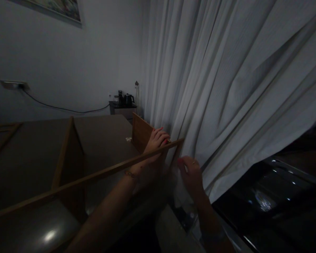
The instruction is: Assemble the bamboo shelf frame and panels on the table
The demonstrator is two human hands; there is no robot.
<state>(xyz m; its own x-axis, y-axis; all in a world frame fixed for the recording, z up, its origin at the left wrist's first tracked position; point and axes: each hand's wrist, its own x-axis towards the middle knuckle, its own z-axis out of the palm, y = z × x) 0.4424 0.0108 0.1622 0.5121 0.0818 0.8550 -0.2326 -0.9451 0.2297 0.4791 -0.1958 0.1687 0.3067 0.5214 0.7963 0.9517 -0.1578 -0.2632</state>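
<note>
A large wooden furniture frame (116, 167) with a grey inner panel (105, 137) stretches in front of me. My left hand (158, 140) reaches across its long front rail, its fingers bent over the top edge of the short wooden end panel (140, 130). Just right of the rail's far corner is my right hand (191, 173), with fingers curled in a pinch. It is dim and a little blurred there, so whatever those fingers hold cannot be made out. A wooden divider (68, 151) crosses the frame farther left.
A long white curtain (200, 88) hangs close by on the right. Small dark appliances (126, 99) stand on a low cabinet (125, 110) at the back. A black cable (68, 108) runs along the wall from an outlet (14, 84). Dark glossy surfaces (276, 189) lie at lower right.
</note>
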